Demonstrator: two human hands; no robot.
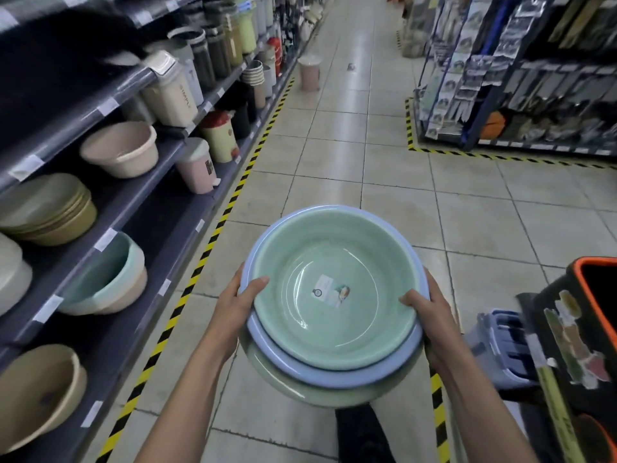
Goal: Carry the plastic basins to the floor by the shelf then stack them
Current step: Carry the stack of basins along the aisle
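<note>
Both hands, left (238,304) and right (425,310), gripped the nested basins' (334,289) rims at lower centre; open tiled floor (350,155) stretched ahead beside the shelf (140,202).

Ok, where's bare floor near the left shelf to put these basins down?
Bare tiles run beside the striped tape at the shelf base, just left of the basins you hold, and on up the aisle to the pink bin. Crowded: your right, with the blue crate and black bin; shelf tiers are stocked.
</note>
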